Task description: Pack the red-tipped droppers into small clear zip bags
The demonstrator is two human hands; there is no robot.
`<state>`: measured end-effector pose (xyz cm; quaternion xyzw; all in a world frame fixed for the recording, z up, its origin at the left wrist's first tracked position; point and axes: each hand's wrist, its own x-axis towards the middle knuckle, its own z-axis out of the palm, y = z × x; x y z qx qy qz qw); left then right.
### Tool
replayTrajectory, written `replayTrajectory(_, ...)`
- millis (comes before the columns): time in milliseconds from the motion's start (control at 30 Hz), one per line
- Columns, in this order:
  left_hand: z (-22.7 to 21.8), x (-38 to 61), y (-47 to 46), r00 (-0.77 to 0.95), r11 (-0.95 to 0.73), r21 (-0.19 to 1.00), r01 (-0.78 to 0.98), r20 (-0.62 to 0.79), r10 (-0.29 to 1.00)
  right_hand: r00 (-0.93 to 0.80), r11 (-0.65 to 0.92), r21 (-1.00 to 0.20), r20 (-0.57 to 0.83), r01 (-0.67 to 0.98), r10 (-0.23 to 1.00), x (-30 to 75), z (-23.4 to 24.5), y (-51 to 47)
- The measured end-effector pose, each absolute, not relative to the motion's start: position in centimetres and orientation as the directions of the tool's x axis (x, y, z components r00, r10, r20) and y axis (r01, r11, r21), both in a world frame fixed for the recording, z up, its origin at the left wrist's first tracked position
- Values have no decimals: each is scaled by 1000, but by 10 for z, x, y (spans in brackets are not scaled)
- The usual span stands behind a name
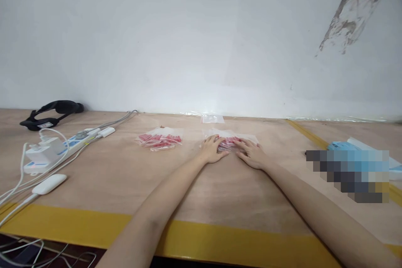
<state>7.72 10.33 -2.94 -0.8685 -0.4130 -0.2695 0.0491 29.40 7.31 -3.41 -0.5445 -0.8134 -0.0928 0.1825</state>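
Note:
Flat on a pile of small clear plastic bags with red contents (pixel 230 143) rest both my hands. My left hand (pixel 212 150) touches the left side of the pile, its fingers stretched out and the thumb apart. From the right side, my right hand (pixel 252 154) reaches over the pile with its fingers spread. Parts of the bags are hidden under the fingers. To the left lies a second pile of similar bags (pixel 161 138), also with red pieces inside. What the red pieces are I cannot make out.
A flat clear bag (pixel 212 119) lies by the wall. On the left are a power strip (pixel 75 144) with plugs and cables, a white adapter (pixel 50 184) and a black headset strap (pixel 52 115). Light-blue packaging (pixel 342 146) sits right, beside a blurred patch. Yellow tape (pixel 194 234) lines the front edge.

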Motion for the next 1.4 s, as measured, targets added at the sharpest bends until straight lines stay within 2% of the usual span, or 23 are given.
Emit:
replayTrajectory(133, -34, 123, 109, 531, -679, 123, 724, 528, 662, -282, 344, -88, 403, 935, 870, 342, -37, 74)
replayTrajectory(267, -31, 134, 105, 518, -698, 61, 714, 624, 585, -206, 288, -107, 471, 952, 858, 355, -37, 71)
replayTrajectory(367, -26, 104, 99, 497, -672, -12, 740, 683, 535, -229, 317, -50, 588, 947, 776, 339, -34, 64)
replayTrajectory(467, -18, 48, 92, 460, -531, -117, 839, 673, 579, -344, 408, 55, 645, 911, 683, 309, -28, 57)
replayTrajectory(533, -10, 7, 88, 413, -374, -204, 905, 635, 652, -443, 478, 126, 628, 869, 640, 285, -23, 53)
replayTrajectory(667, -1, -49, 83, 301, -238, -186, 953, 644, 703, -572, 550, 223, 539, 805, 619, 239, -13, 56)
replayTrajectory(767, -3, -58, 84, 293, -229, -183, 956, 623, 725, -586, 544, 244, 489, 803, 646, 217, -10, 64)
replayTrajectory(933, -11, -37, 87, 382, -336, -188, 923, 561, 734, -539, 499, 212, 425, 840, 727, 215, -14, 72)
replayTrajectory(1000, -15, -23, 87, 407, -398, -139, 907, 536, 740, -511, 472, 204, 437, 858, 740, 222, -17, 72)
replayTrajectory(1167, -26, 22, 87, 434, -571, 173, 802, 488, 757, -445, 440, 143, 527, 886, 724, 232, -23, 67)
replayTrajectory(1267, -29, 39, 87, 502, -666, 235, 708, 496, 709, -419, 442, 113, 589, 890, 692, 232, -24, 66)
replayTrajectory(1400, -28, 35, 86, 506, -706, 245, 665, 548, 667, -455, 477, 124, 575, 870, 680, 231, -23, 64)
